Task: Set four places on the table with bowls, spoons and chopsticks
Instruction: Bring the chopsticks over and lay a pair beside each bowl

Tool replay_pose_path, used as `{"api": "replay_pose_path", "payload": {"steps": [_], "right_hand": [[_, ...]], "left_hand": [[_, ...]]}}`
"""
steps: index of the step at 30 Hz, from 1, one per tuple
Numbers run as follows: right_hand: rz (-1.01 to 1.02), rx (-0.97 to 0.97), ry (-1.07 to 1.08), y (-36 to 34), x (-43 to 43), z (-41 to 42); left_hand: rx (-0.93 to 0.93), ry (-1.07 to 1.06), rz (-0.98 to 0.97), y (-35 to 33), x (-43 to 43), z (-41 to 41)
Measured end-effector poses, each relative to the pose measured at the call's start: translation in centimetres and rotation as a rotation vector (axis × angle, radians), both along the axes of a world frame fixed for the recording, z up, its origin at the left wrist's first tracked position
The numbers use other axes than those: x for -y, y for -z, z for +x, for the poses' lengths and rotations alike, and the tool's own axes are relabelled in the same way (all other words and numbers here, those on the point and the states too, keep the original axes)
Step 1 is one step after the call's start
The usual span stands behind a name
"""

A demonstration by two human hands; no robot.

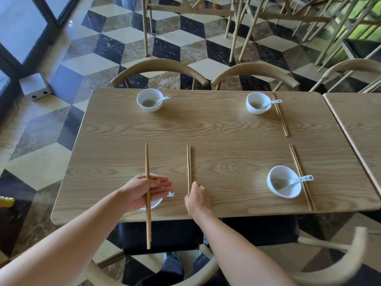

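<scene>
Now the fingers [162,183] of our left hand [140,193] lie loosely straight, thumb clamping the first pair [147,159] across the palm, long axis pointing away from us. Our right hand [196,198] sits curled over the near end of the second pair [188,166], lying parallel on the bench [226,137]; whether it grips, we cannot tell. Only the far-left bowl [149,99] lacks chopsticks: well ahead, nearer the left hand. The near-left bowl [156,203] is mostly hidden beneath that hand.

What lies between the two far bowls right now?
Head view: bare tabletop between far-left bowl and far-right bowl, apart from the left bowl's spoon handle.
</scene>
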State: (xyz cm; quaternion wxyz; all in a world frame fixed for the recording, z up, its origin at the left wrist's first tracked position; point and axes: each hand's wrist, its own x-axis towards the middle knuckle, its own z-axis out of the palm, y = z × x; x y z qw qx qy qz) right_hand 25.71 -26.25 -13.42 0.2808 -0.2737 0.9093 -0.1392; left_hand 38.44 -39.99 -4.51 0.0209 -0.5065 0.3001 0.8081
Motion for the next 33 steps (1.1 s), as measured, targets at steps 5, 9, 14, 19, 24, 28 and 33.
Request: {"api": "replay_pose_path", "payload": {"steps": [5, 9, 14, 19, 24, 28, 33], "right_hand": [[-0.006, 0.023, 0.027, 0.3, -0.5, -0.5], [-0.011, 0.05, 0.083, 0.3, -0.8, -1.1], [0.004, 0.087, 0.123, 0.0, -0.6, -1.4], [0.015, 0.112, 0.119, -0.1, -0.4, -1.6], [0.042, 0.111, 0.102, -0.2, -0.3, -1.7], [0.055, 0.115, 0.096, -0.3, -0.2, -1.6], [0.063, 0.124, 0.11, -0.3, -0.2, -1.6]], "left_hand": [[0.002, -0.011, 0.011, 0.0, -0.2, -0.4], [0.003, 0.001, 0.007, -0.4, -0.4, -0.7], [-0.003, -0.004, 0.004, -0.7, -0.2, -0.9], [-0.003, -0.004, 0.011, -0.7, -0.1, -1.0], [-0.005, 0.01, 0.015, -0.5, 0.0, -1.1], [-0.012, 0.009, 0.019, -0.5, -0.1, -1.2], [-0.014, 0.02, 0.023, -0.3, 0.0, -1.6]]}}
